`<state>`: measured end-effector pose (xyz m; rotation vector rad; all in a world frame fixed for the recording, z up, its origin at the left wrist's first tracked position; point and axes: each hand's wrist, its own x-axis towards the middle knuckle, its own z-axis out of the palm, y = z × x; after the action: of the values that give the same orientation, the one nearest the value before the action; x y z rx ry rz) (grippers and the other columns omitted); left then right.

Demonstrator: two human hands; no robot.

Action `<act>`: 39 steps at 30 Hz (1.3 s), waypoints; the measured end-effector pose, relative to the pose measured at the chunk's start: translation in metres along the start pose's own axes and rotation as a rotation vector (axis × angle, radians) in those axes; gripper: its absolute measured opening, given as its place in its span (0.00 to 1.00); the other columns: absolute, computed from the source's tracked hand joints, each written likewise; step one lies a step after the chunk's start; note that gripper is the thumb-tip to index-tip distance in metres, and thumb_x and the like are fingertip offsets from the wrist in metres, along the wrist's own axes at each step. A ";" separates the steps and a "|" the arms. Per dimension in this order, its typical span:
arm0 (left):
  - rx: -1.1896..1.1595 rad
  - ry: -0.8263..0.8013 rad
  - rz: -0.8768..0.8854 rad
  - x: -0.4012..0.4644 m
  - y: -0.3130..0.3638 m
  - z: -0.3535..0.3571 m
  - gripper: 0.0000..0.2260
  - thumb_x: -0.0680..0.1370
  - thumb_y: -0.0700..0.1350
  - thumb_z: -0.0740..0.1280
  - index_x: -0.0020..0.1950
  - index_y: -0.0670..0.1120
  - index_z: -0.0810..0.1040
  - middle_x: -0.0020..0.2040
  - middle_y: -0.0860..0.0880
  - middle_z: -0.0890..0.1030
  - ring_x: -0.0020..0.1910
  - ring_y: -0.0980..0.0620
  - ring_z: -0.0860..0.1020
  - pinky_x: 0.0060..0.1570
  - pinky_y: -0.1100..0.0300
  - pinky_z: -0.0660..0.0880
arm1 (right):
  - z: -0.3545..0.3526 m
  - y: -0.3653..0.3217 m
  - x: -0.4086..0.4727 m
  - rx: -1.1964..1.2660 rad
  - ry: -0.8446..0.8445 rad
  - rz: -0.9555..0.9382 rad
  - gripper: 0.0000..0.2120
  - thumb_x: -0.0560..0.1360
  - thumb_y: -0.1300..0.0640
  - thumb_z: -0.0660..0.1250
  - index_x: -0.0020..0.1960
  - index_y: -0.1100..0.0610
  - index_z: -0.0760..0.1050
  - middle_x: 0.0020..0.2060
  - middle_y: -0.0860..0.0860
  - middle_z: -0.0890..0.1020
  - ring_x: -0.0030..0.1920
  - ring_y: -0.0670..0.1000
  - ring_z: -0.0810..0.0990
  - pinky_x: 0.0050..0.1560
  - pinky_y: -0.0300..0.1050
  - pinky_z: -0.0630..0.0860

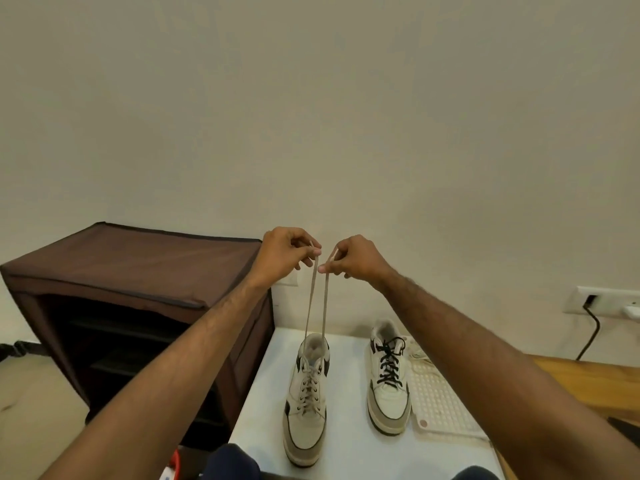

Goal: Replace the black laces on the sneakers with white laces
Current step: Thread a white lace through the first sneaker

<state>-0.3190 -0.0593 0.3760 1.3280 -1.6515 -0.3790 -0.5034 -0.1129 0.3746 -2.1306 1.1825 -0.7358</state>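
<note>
At the far left we see a boxy brown fabric shoe rack, its cloth top smooth and piped in dark trim, dark shelves showing through the open front. Beside it stands a smooth white table. Above the table's left part our left hand is raised, fingers curled, thumb and forefinger pinching one end of the white lace; just beside it our right hand pinches the other end the same way, and the two flat strands run down taut to the collar of the left sneaker. That shoe is cream with grey suede toe trim and dark panels, and white lace crosses its eyelets. Near it, apart, the right sneaker carries black laces, criss-crossed and loose at the top. Touching its right side lies a white plastic mat with a grid of small bumps, and something pale, possibly more lace, lies at its far end. Beyond is a wooden surface, and a wall socket with a black cable.
</note>
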 end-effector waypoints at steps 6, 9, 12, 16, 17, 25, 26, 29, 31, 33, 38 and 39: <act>-0.066 0.024 -0.019 0.005 -0.001 0.011 0.03 0.74 0.41 0.78 0.45 0.45 0.87 0.38 0.52 0.86 0.37 0.53 0.85 0.37 0.65 0.78 | 0.011 0.008 -0.003 0.363 -0.055 -0.027 0.11 0.71 0.57 0.80 0.41 0.59 0.79 0.41 0.55 0.88 0.42 0.51 0.87 0.38 0.39 0.77; -0.150 0.054 -0.041 0.002 -0.008 0.017 0.03 0.75 0.43 0.77 0.48 0.48 0.86 0.42 0.54 0.86 0.41 0.54 0.84 0.38 0.64 0.77 | 0.017 0.014 -0.002 0.486 -0.082 -0.034 0.11 0.75 0.58 0.76 0.47 0.62 0.76 0.43 0.58 0.87 0.42 0.50 0.86 0.39 0.39 0.78; -0.289 0.039 -0.108 -0.004 -0.027 0.027 0.14 0.80 0.49 0.72 0.65 0.51 0.78 0.55 0.53 0.82 0.45 0.53 0.83 0.38 0.60 0.77 | 0.019 0.024 0.006 0.600 -0.052 0.009 0.10 0.76 0.60 0.75 0.51 0.62 0.75 0.40 0.58 0.87 0.37 0.49 0.83 0.39 0.40 0.79; -0.204 -0.301 -0.251 -0.032 -0.066 0.053 0.21 0.79 0.56 0.70 0.69 0.51 0.75 0.60 0.53 0.81 0.48 0.54 0.81 0.43 0.57 0.77 | 0.020 0.032 0.016 0.772 -0.051 0.044 0.09 0.79 0.67 0.69 0.58 0.63 0.77 0.40 0.56 0.83 0.35 0.48 0.81 0.40 0.40 0.80; -0.159 -0.404 -0.238 -0.037 -0.079 0.064 0.16 0.79 0.54 0.72 0.65 0.50 0.78 0.56 0.52 0.83 0.47 0.52 0.82 0.45 0.55 0.79 | 0.021 0.035 0.019 0.787 -0.049 0.052 0.09 0.80 0.67 0.66 0.59 0.63 0.77 0.40 0.56 0.83 0.36 0.48 0.81 0.42 0.40 0.81; -0.040 -0.288 -0.353 -0.044 -0.144 0.083 0.07 0.82 0.40 0.68 0.51 0.36 0.78 0.41 0.43 0.84 0.34 0.49 0.83 0.42 0.53 0.81 | 0.044 0.095 0.035 0.804 0.277 0.284 0.11 0.77 0.73 0.61 0.49 0.62 0.78 0.43 0.55 0.81 0.42 0.52 0.82 0.49 0.44 0.83; -0.023 -0.312 -0.362 -0.045 -0.151 0.081 0.07 0.82 0.40 0.68 0.51 0.36 0.78 0.41 0.44 0.84 0.35 0.50 0.83 0.42 0.54 0.81 | 0.051 0.106 0.035 0.768 0.298 0.313 0.11 0.77 0.73 0.61 0.47 0.61 0.78 0.45 0.55 0.82 0.44 0.53 0.82 0.52 0.45 0.82; -0.123 -0.274 -0.370 -0.050 -0.167 0.081 0.05 0.83 0.42 0.66 0.49 0.41 0.77 0.42 0.46 0.85 0.37 0.51 0.84 0.36 0.61 0.75 | 0.086 0.136 0.033 0.579 0.227 0.368 0.12 0.74 0.72 0.65 0.48 0.58 0.81 0.45 0.52 0.84 0.48 0.53 0.82 0.55 0.47 0.81; -0.241 -0.230 -0.373 -0.048 -0.176 0.086 0.05 0.84 0.43 0.66 0.49 0.43 0.76 0.43 0.46 0.85 0.39 0.48 0.85 0.34 0.61 0.74 | 0.112 0.150 0.030 0.497 0.035 0.377 0.15 0.74 0.72 0.64 0.57 0.63 0.81 0.43 0.53 0.82 0.47 0.52 0.81 0.53 0.44 0.79; -0.304 -0.205 -0.359 -0.044 -0.179 0.091 0.05 0.83 0.43 0.66 0.51 0.42 0.76 0.42 0.47 0.85 0.39 0.46 0.84 0.35 0.61 0.75 | 0.135 0.153 0.020 0.495 -0.170 0.334 0.16 0.73 0.74 0.65 0.59 0.64 0.81 0.42 0.52 0.81 0.46 0.51 0.80 0.50 0.42 0.78; -0.403 -0.156 -0.393 -0.032 -0.194 0.103 0.03 0.83 0.39 0.66 0.50 0.40 0.77 0.43 0.45 0.84 0.40 0.48 0.84 0.42 0.59 0.80 | 0.173 0.163 0.017 0.543 -0.358 0.326 0.10 0.77 0.63 0.72 0.38 0.57 0.78 0.36 0.49 0.81 0.37 0.46 0.81 0.40 0.38 0.75; -0.411 -0.134 -0.415 -0.031 -0.201 0.106 0.04 0.83 0.39 0.66 0.50 0.39 0.76 0.44 0.45 0.84 0.41 0.48 0.85 0.43 0.58 0.80 | 0.175 0.166 0.020 0.516 -0.338 0.333 0.09 0.78 0.60 0.72 0.41 0.58 0.75 0.36 0.51 0.81 0.35 0.45 0.80 0.38 0.38 0.74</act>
<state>-0.2880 -0.1372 0.1626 1.3388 -1.2992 -1.0161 -0.4621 -0.1625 0.1412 -1.5106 0.9963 -0.4445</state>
